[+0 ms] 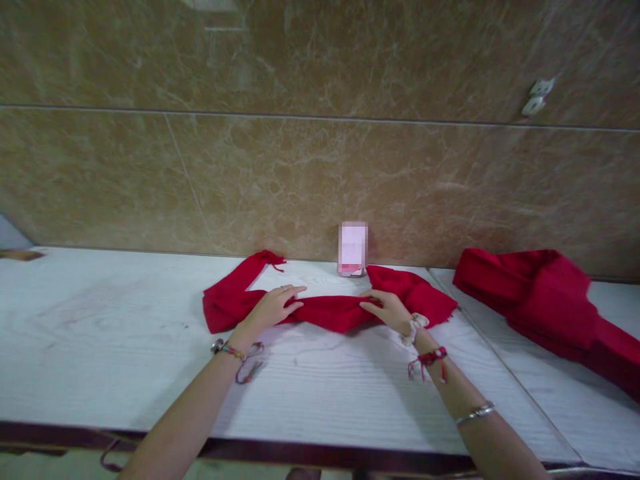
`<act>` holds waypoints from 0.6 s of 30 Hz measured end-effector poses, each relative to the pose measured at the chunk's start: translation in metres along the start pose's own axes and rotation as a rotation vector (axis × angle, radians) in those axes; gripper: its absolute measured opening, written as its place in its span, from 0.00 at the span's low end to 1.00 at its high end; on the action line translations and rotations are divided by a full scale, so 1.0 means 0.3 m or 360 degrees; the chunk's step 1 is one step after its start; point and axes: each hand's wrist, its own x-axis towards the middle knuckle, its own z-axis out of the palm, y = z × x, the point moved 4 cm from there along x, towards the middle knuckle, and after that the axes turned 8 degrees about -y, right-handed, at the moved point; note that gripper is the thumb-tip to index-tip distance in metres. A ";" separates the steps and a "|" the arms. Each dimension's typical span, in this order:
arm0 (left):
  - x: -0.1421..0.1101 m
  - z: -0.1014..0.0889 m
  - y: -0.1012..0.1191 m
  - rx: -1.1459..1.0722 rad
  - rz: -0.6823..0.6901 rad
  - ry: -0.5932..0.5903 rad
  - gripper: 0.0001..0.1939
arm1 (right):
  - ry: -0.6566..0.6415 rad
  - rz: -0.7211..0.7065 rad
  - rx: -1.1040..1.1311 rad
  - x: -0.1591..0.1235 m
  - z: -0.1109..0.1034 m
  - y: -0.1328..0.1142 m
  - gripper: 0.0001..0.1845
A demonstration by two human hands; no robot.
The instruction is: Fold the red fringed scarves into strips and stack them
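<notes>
A long red scarf (330, 313) with a fringed end lies bent on the white tabletop, its two ends turned back toward the wall. My left hand (273, 310) grips its middle stretch on the left, thumb and forefinger at the upper edge. Farther right, my right hand (389, 311) pinches the same edge between thumb and fingers. Between the hands the cloth runs nearly straight, its lower edge sagging a little. Some fingertips are hidden by the cloth.
A phone (353, 250), its screen blurred out, leans upright against the brown marbled wall (300, 173). Another red cloth (550, 307) lies in a heap at the right, across a seam in the white table (125, 347). A white fitting (537, 97) sits on the wall.
</notes>
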 end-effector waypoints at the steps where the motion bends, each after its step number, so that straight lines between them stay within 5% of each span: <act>1: 0.000 -0.007 0.004 0.0045 0.0010 0.0029 0.16 | 0.0012 0.0013 -0.0030 -0.001 -0.002 0.001 0.09; 5: 0.003 -0.036 0.039 0.0172 0.0004 0.0180 0.16 | 0.0217 0.0024 -0.0431 0.007 0.014 -0.017 0.18; 8: 0.008 -0.022 0.081 0.0119 0.0160 0.0009 0.19 | 0.0348 -0.0102 -0.0754 0.012 0.035 -0.053 0.18; 11: 0.011 0.014 0.098 0.0077 0.0238 -0.0208 0.18 | 0.0274 -0.0264 -0.0845 0.013 0.064 -0.084 0.14; 18: 0.017 0.028 0.079 0.0099 0.0191 -0.0032 0.13 | 0.0150 -0.0471 -0.0811 0.002 0.102 -0.160 0.11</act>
